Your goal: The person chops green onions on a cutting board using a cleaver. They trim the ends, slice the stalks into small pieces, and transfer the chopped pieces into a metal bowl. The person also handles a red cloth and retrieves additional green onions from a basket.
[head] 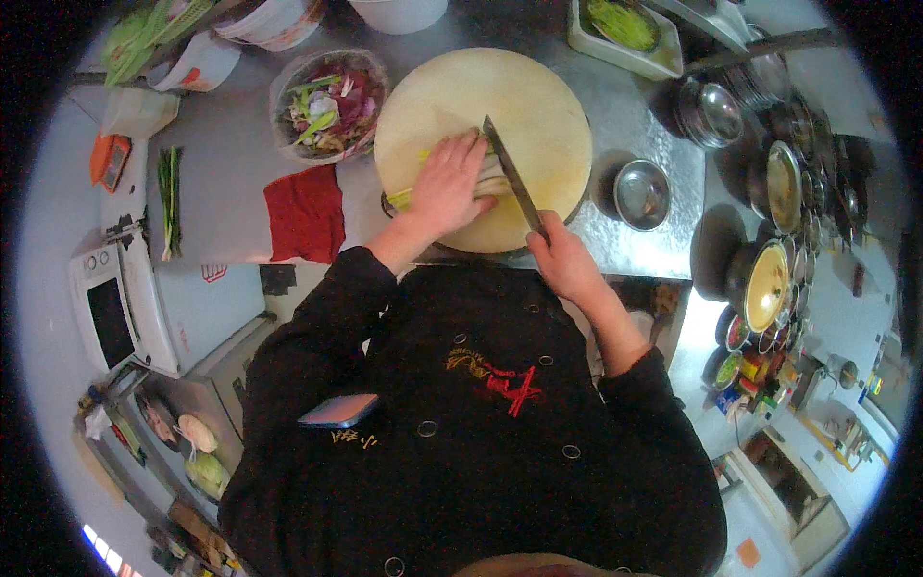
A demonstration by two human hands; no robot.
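A round, pale cutting board (pixel 548 130) lies before me on a steel worktop. My left hand (pixel 451 177) presses down on a bunch of white-and-green vegetable stalks (pixel 492 180), perhaps scallions, and hides much of it. Yellowish-green ends (pixel 399 200) stick out on the left side of that hand. My right hand (pixel 566 258) grips the handle of a kitchen knife (pixel 513 169), seen nearly edge-on. Its blade slants up and left across the board, along the right end of the stalks.
Left of the board are a lined bowl of vegetable scraps (pixel 328 115), a red cloth (pixel 306 215) and several scallions (pixel 169 205). On the right stands a small metal bowl (pixel 642 195). A tub of shredded greens (pixel 626 54) sits at the back right.
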